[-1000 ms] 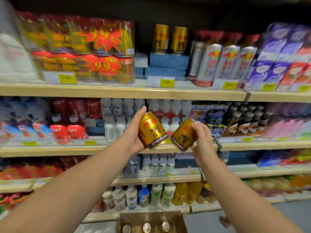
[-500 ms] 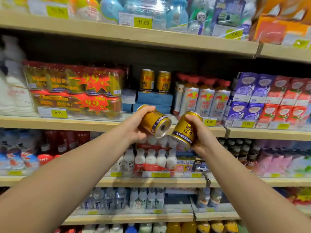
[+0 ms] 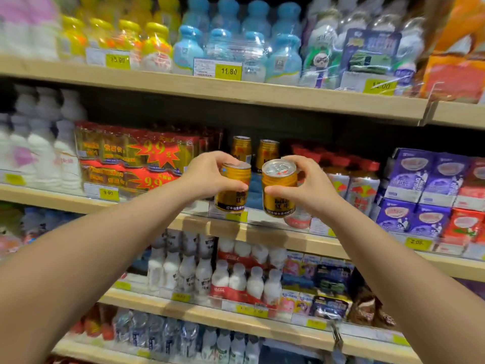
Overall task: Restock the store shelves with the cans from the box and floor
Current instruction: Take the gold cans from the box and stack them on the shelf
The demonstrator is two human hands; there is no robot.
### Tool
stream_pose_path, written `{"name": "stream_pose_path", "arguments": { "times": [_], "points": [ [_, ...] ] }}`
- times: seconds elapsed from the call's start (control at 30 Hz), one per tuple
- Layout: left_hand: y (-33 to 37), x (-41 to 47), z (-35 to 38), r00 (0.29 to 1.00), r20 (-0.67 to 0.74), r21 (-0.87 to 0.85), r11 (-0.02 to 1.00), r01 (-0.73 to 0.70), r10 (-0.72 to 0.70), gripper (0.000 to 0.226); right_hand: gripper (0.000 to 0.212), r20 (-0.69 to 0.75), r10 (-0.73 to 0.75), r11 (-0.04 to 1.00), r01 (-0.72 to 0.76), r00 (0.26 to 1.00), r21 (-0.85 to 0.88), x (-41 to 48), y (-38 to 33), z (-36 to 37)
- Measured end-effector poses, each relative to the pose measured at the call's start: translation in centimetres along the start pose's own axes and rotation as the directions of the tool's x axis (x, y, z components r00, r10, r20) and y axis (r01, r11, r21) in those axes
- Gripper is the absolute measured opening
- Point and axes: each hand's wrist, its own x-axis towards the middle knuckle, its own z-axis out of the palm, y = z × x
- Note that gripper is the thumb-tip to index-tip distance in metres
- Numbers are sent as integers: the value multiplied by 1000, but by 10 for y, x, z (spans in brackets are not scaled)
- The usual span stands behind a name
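I hold two gold drink cans upright, side by side, in front of the middle shelf [image 3: 262, 232]. My left hand [image 3: 210, 174] grips the left can [image 3: 232, 195] from its left side. My right hand [image 3: 301, 185] grips the right can [image 3: 278, 195], whose silver lid faces me. Both cans hang just above the shelf's clear front rail. Behind them, two more gold cans [image 3: 256, 153] stand on blue boxes [image 3: 253, 193] at the back of the same shelf. The box and floor are out of view.
Red multipacks with 9.9 stickers [image 3: 136, 161] sit left of the gap. Silver-red bottles [image 3: 351, 185] and purple cartons [image 3: 425, 185] fill the right. The shelf above [image 3: 236, 95] carries blue and yellow bottle packs. White bottles [image 3: 223, 274] line the shelf below.
Both hands rose from the lower shelf level to the middle shelf. The cans went from tilted to upright. My view tipped upward, so the box on the floor left the frame.
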Motion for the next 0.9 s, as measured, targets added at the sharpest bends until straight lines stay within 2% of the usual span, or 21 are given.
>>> {"name": "stream_pose_path", "arguments": {
  "times": [0.17, 0.3, 0.43, 0.57, 0.67, 0.8, 0.9],
  "points": [
    [-2, 31, -10, 991, -16, 161, 979, -128, 132, 57, 70, -117, -22, 1000, 19, 993, -23, 14, 3, 11],
    [-11, 57, -6, 980, -28, 199, 961, -190, 199, 50, 67, -248, 56, 998, -45, 967, 49, 25, 9, 24],
    [-25, 81, -6, 983, 146, 272, 951, -149, 112, 53, 60, -266, 141, 990, -133, 954, 48, 43, 18, 37],
    [-38, 93, 1, 923, 372, 380, 891, -248, 98, 45, 59, -218, 199, 979, -204, 955, 2, 53, 27, 57],
    [-44, 97, 6, 884, 463, 380, 887, -264, 64, 41, 57, -207, 227, 973, -233, 952, -4, 56, 33, 68],
    [-48, 99, 10, 814, 581, 414, 862, -292, -3, 37, 71, -181, 285, 953, -299, 941, -54, 58, 39, 74],
    [-50, 99, 7, 802, 596, 464, 825, -321, -23, 50, 73, -160, 293, 945, -311, 943, -104, 60, 40, 76]
  ]
}}
